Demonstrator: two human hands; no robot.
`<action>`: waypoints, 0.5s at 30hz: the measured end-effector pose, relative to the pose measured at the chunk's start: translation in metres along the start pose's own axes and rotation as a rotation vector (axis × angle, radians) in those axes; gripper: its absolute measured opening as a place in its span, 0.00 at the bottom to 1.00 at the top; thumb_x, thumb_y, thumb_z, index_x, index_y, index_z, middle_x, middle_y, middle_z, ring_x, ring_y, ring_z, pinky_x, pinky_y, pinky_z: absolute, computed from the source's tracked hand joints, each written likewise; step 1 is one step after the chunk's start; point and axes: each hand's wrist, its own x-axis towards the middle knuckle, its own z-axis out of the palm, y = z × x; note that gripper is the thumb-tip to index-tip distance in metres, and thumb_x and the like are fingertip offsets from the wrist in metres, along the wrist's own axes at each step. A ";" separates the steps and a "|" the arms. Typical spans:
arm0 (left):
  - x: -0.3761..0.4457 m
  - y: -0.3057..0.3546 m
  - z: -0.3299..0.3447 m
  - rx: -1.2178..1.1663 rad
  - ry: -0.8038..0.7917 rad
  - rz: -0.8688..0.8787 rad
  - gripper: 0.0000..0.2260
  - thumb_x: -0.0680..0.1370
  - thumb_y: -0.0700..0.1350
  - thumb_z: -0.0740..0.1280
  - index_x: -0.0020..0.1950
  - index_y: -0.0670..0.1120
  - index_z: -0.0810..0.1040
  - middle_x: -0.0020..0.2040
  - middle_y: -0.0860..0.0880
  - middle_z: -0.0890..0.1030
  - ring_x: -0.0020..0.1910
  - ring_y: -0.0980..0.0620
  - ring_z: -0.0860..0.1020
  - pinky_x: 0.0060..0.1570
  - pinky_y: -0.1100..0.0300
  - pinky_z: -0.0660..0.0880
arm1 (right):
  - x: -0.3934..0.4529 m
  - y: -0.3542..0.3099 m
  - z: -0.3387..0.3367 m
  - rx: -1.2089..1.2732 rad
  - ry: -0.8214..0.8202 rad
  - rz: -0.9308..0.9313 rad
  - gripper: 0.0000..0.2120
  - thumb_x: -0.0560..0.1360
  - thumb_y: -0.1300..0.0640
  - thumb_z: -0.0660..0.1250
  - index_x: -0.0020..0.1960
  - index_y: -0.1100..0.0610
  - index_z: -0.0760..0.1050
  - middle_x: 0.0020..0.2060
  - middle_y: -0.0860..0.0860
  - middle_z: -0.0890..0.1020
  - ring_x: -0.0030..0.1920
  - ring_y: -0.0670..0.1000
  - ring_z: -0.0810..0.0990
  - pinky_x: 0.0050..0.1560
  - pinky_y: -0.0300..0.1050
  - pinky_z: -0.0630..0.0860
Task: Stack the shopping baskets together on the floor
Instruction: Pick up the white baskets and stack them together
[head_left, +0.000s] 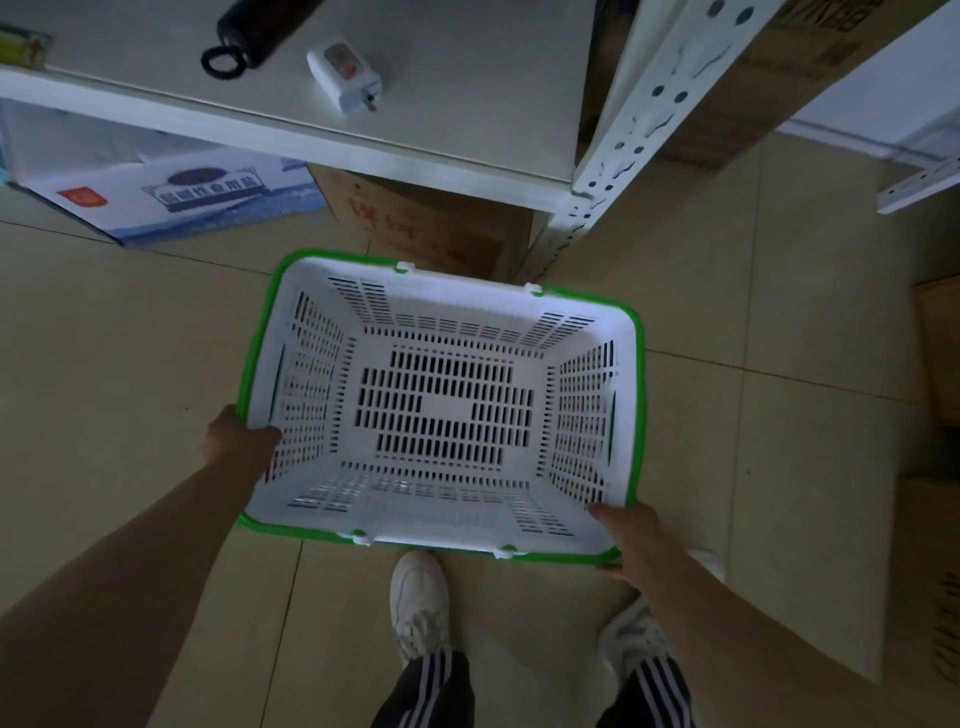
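Observation:
A white slotted shopping basket (441, 410) with a green rim is held level above the tiled floor, open side up and empty. My left hand (239, 441) grips its left rim near the front corner, fingers curled over the edge. My right hand (631, 540) grips the front right corner, thumb inside the rim. Its green handles lie folded down along the rim. No second basket is in view.
A white shelf (415, 150) with a black flashlight (260, 31) and a white charger (345, 78) juts out just beyond the basket. Cardboard boxes (426, 223) sit under it, and a perforated upright (623, 156) stands at right. My feet in white shoes (418, 597) are below.

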 end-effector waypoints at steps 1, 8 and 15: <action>-0.002 0.000 0.002 -0.015 0.002 -0.009 0.19 0.74 0.35 0.68 0.64 0.34 0.73 0.59 0.31 0.78 0.55 0.32 0.79 0.56 0.43 0.76 | 0.003 0.000 -0.002 -0.009 0.007 -0.021 0.22 0.76 0.60 0.68 0.67 0.65 0.70 0.61 0.63 0.76 0.55 0.62 0.76 0.58 0.61 0.77; -0.026 0.004 0.024 -0.057 -0.007 -0.034 0.20 0.74 0.33 0.69 0.65 0.34 0.72 0.61 0.31 0.78 0.57 0.32 0.78 0.57 0.43 0.75 | 0.023 0.001 -0.031 -0.069 0.026 -0.117 0.17 0.78 0.59 0.66 0.64 0.66 0.73 0.56 0.62 0.79 0.51 0.60 0.77 0.57 0.58 0.77; -0.067 0.015 0.059 -0.013 -0.019 0.003 0.19 0.75 0.36 0.68 0.65 0.35 0.72 0.60 0.31 0.78 0.56 0.33 0.79 0.55 0.43 0.77 | 0.044 0.001 -0.082 -0.079 0.063 -0.156 0.18 0.78 0.62 0.66 0.65 0.69 0.73 0.61 0.65 0.78 0.59 0.64 0.77 0.62 0.58 0.74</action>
